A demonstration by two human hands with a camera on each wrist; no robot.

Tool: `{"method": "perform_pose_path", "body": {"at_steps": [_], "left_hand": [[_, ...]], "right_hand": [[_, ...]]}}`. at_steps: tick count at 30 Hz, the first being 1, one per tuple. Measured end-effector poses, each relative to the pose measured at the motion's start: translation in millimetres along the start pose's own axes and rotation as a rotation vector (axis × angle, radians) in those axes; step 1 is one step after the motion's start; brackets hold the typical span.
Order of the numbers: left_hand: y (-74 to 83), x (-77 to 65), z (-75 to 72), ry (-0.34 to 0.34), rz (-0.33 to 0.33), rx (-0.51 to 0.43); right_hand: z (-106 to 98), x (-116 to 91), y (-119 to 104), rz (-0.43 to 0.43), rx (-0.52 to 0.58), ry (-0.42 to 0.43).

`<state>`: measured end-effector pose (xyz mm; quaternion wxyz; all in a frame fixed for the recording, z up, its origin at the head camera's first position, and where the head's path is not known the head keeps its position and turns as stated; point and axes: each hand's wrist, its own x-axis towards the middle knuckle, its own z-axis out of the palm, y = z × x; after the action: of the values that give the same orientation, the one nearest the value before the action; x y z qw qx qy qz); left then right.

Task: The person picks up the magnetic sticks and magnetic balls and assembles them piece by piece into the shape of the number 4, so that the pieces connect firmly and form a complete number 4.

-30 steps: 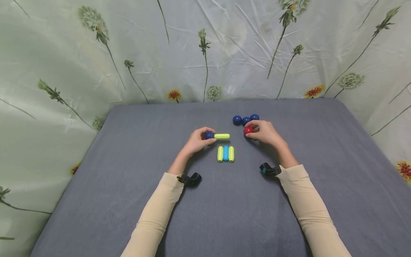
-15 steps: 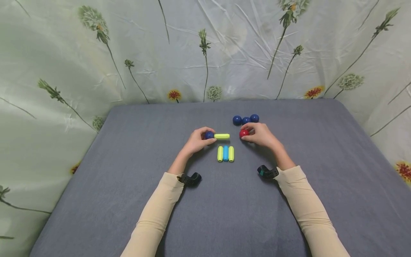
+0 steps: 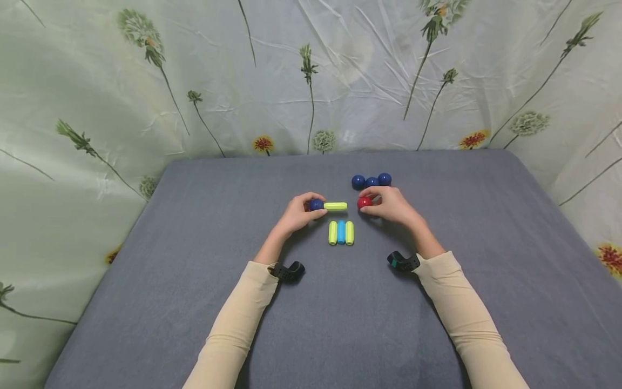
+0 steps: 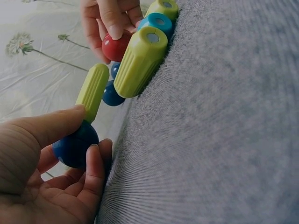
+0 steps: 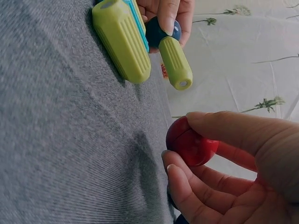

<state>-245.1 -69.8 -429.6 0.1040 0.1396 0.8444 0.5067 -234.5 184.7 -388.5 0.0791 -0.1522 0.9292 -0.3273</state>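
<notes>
My left hand (image 3: 298,213) grips a dark blue ball (image 4: 77,145) between thumb and fingers. From that ball a ridged yellow-green rod (image 3: 336,206) sticks out to the right, joined end-on, with a silvery disc in its free tip. Facing it, my right hand (image 3: 392,204) pinches a glossy red ball (image 5: 191,141), a short gap from the rod's tip in the head view. Just in front lie three rods side by side: a yellow-green rod (image 3: 332,233), a light blue rod (image 3: 342,232) and another yellow-green rod (image 3: 350,233).
Behind my right hand sit three dark blue balls: a left ball (image 3: 358,182), a middle ball (image 3: 372,182) and a right ball (image 3: 385,179). Grey cloth covers the table (image 3: 194,227). A flower-printed curtain (image 3: 272,81) hangs along the back and sides.
My right hand has carried the red ball left and slightly nearer to me, closing in on the rod's free end. The left hand has stayed in place with its blue ball and rod.
</notes>
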Motion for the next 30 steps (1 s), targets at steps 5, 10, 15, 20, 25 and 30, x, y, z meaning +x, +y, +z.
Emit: {"method": "perform_pose_path", "body": {"at_steps": [5, 10, 15, 20, 25, 30], "left_hand": [[0.6, -0.4, 0.0, -0.001, -0.001, -0.001], [1.1, -0.8, -0.1, -0.003, -0.003, -0.003], [1.6, -1.0, -0.1, 0.0, 0.001, -0.004], [2.3, -1.3, 0.1, 0.005, -0.005, 0.002], [3.9, -2.1, -0.2, 0.01, -0.013, 0.013], [3.6, -1.9, -0.2, 0.008, -0.013, 0.008]], "right_hand": [[1.6, 0.8, 0.1, -0.004, 0.016, -0.005], [4.0, 2.2, -0.6, -0.007, 0.021, -0.006], [6.8, 2.4, -3.7, -0.022, 0.034, -0.008], [8.8, 3.0, -5.6, -0.037, 0.053, 0.001], [11.1, 3.8, -6.3, -0.042, 0.073, 0.003], [14.9, 4.0, -8.7, -0.066, 0.089, 0.015]]}}
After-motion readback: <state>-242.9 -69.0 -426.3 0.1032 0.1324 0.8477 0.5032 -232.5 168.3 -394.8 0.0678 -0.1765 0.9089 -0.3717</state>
